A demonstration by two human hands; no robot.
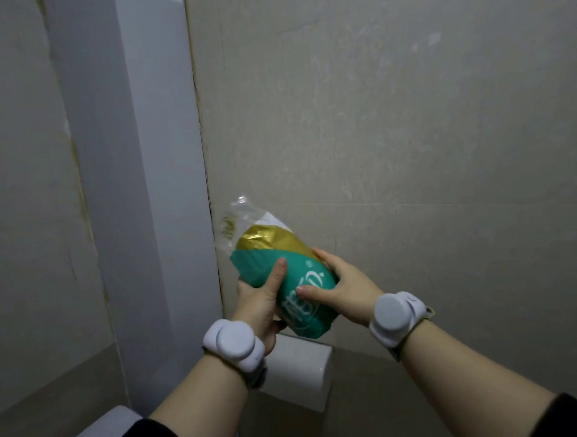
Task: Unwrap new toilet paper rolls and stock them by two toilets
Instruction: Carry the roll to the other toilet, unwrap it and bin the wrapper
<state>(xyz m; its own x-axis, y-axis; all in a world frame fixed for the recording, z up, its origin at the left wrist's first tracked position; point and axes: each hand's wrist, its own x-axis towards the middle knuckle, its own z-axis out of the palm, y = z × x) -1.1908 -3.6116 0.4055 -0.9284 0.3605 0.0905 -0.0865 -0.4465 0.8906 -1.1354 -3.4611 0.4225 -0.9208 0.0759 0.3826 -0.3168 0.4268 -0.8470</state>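
A toilet paper roll in green and gold plastic wrap (276, 269) is held up in front of the tiled wall, tilted, with its clear plastic end sticking up at the top left. My left hand (263, 299) grips it from below and the left, thumb pressed on the green part. My right hand (338, 288) holds its right side, thumb on the printed lettering. Just below the hands, a white wall-mounted paper holder (301, 369) shows its closed lid. The roll inside the wrap is hidden.
The white toilet tank lid (101, 435) is at the bottom left. A pale blue-grey partition (137, 193) stands left of the wall corner. Beige wall tiles (411, 143) fill the right. Both wrists wear white round sensor bands.
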